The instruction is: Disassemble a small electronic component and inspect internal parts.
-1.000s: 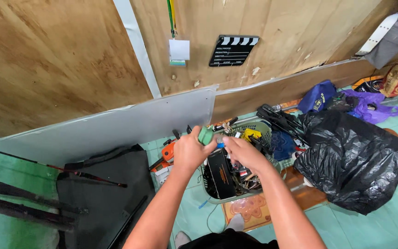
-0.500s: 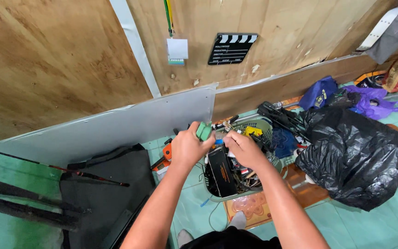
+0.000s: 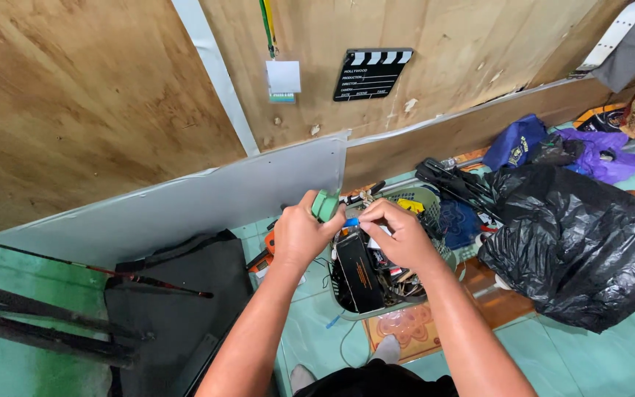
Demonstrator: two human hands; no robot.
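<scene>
Plywood wall (image 3: 75, 95), grey panel (image 3: 207, 198) against it, green tiled floor (image 3: 611, 360).

The left hand (image 3: 299, 234) hides most of the green roll (image 3: 324, 205) — the blue piece (image 3: 351, 221) is too small to identify.

A green tiled floor (image 3: 604, 360) carries everything. A grey basket (image 3: 426, 200) full of tools and cables stands in the middle, partly on a patterned orange mat (image 3: 406, 327). Just right of it lies a big black plastic bag (image 3: 575, 242), bulging and crumpled. Behind that, near the wall, sit a blue bag (image 3: 512, 143) and a purple bag (image 3: 604, 158), close together. A bundle of black rods (image 3: 453, 180) lies between basket and blue bag. Left of the basket a flat black case (image 3: 174, 309) rests on the tiles, with an orange tool (image 3: 262, 257) between the two. A grey sheet (image 3: 185, 202) stands on edge against the plywood wall
</scene>
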